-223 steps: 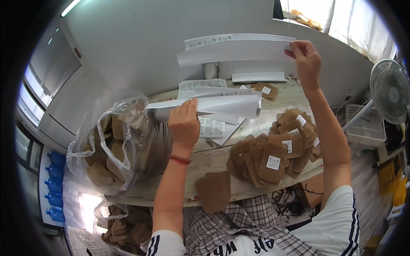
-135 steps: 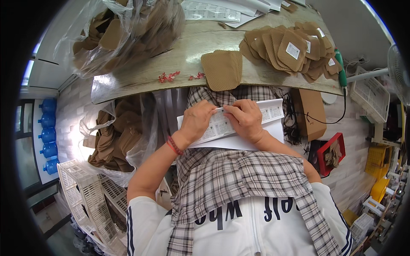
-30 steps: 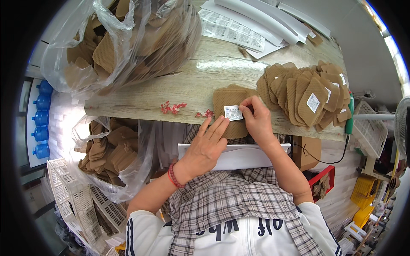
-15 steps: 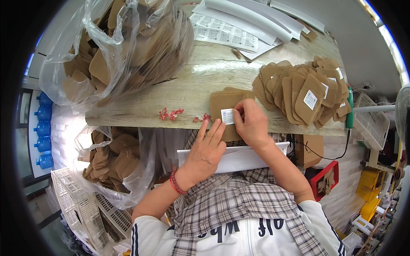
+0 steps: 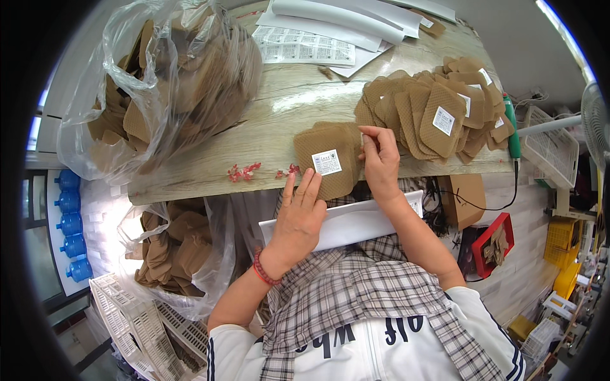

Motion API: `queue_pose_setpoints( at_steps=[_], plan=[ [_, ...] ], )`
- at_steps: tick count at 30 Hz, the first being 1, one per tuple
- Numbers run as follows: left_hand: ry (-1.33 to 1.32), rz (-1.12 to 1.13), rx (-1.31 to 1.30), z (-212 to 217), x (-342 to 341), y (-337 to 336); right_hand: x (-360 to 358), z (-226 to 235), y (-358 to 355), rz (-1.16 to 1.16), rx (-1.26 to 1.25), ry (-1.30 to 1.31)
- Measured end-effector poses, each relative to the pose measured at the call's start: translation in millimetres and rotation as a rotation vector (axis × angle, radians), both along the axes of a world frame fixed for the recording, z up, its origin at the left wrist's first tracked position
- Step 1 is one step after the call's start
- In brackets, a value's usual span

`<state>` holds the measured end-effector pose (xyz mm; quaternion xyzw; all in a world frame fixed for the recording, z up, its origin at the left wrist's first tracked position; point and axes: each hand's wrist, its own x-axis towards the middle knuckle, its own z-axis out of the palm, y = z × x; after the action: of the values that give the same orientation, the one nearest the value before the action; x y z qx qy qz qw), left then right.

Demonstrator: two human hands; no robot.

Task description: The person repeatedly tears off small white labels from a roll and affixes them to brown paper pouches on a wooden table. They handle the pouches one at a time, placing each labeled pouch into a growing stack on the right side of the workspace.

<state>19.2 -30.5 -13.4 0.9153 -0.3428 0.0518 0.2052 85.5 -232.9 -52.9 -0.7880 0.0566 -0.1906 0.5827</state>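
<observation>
Head view: under the white label [image 5: 326, 162] lies the brown pad [image 5: 322, 142], best steadied lightly by my left hand [image 5: 298, 219], loosely spread and grasping nothing at the label's lower left, while to its right my right hand [image 5: 381, 157] pinches a whitish piece [image 5: 362, 142] too small to identify.

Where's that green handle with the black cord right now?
In the head view, the green handle is on the right, at the right edge of the table, just right of the pile of labelled brown pieces.
</observation>
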Motion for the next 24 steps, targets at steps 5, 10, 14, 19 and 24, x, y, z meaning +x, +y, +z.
queue_pose_setpoints(
  at_steps=[5, 10, 14, 19, 24],
  plan=[
    [0.005, -0.002, -0.009, 2, -2, -1, 1, 9, 7, 0.029, -0.245, 0.078],
    [-0.009, 0.001, -0.023, -3, -5, 1, 3, 6, 16, -0.013, -0.189, 0.036],
    [-0.018, 0.018, -0.035, -2, -15, 5, 2, 9, 16, -0.018, -0.183, 0.024],
    [-0.073, 0.022, -0.068, 3, -30, 8, 7, -1, 11, 0.089, 0.195, -0.063],
    [-0.075, 0.033, -0.157, 9, -39, 9, -3, 34, -4, 0.112, 0.394, 0.012]
  ],
)
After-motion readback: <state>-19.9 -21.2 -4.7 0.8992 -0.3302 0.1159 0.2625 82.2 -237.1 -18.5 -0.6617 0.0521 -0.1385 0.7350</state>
